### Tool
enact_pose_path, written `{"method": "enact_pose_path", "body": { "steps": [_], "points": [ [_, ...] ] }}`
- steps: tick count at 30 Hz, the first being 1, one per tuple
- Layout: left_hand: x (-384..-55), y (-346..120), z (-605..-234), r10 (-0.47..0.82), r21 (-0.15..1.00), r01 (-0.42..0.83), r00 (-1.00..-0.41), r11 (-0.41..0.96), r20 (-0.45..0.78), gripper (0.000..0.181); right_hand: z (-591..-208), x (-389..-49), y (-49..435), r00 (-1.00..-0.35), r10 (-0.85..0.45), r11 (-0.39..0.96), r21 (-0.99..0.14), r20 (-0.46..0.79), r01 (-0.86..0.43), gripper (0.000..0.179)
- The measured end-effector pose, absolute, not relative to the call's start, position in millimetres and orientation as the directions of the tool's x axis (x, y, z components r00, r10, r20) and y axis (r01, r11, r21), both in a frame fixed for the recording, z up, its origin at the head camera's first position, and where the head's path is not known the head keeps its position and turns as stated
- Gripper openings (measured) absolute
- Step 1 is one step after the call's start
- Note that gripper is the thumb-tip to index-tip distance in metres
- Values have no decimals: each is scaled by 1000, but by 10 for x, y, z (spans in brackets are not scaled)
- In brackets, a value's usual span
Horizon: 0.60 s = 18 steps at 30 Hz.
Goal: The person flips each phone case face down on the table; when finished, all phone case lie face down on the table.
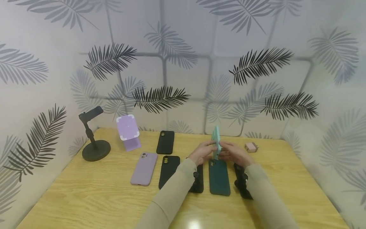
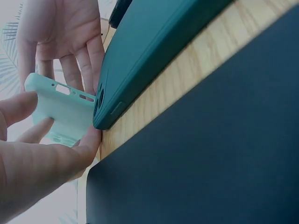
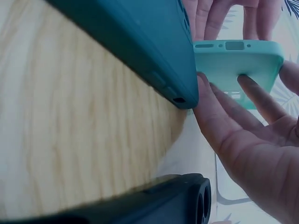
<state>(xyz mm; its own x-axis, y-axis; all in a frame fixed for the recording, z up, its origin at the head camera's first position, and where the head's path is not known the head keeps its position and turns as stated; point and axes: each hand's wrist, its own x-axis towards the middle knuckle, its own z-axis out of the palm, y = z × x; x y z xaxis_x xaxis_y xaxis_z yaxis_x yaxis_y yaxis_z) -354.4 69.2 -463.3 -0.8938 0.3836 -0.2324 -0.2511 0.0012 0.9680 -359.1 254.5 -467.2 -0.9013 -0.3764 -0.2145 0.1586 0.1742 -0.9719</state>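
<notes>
A mint green phone case [image 1: 216, 138] stands on edge between both hands, beyond a dark green phone case [image 1: 219, 178] lying flat on the table. My left hand [image 1: 201, 153] holds it from the left, thumb at its rim and fingertips on its face, as the left wrist view shows. From the other side my right hand [image 1: 237, 155] grips it; in the right wrist view one finger touches the inside of the case [image 3: 233, 70] and the thumb sits at its corner. Cutouts line its near short edge. A black case [image 1: 200, 186] lies partly hidden under my left wrist.
Another black case [image 1: 246, 193] lies by my right wrist. Leftward are a black case [image 1: 168, 168], one behind it [image 1: 165, 142] and a lavender case [image 1: 144, 168]. A lavender stand [image 1: 127, 127] and black stand [image 1: 95, 150] stand at back left. A pink charger [image 1: 250, 147] lies right.
</notes>
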Motion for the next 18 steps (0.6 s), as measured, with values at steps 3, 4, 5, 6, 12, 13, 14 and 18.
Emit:
{"method": "enact_pose_path", "body": {
  "steps": [3,4,5,6,12,13,14,18],
  "points": [
    [-3557,677,-4634,392,966,-258,-886,30,-249,46,-4673,-3607,2567,-896,-396,178,-974,-199,137,63],
    [-3559,673,-4634,393,964,-263,-883,36,-255,46,-4673,-3611,2574,-896,-400,183,-975,-192,127,61],
    [-3561,669,-4632,394,963,-267,-881,42,-262,46,-4672,-3616,2583,-898,-399,189,-975,-186,118,60],
    [-3562,666,-4631,394,961,-272,-879,47,-268,46,-4672,-3618,2591,-900,-397,198,-974,-179,106,58],
    [-3561,658,-4625,382,958,-280,-879,69,-284,44,-4651,-3602,2644,-938,-304,217,-971,-170,106,54],
    [-3561,658,-4628,380,958,-279,-880,72,-285,44,-4643,-3595,2649,-945,-277,225,-968,-174,112,53],
    [-3561,656,-4631,378,957,-278,-880,78,-287,44,-4638,-3589,2653,-952,-248,236,-964,-178,119,53],
    [-3557,640,-4652,365,958,-271,-886,97,-287,48,-4626,-3555,2688,-967,-179,319,-940,-183,119,51]
  ]
}}
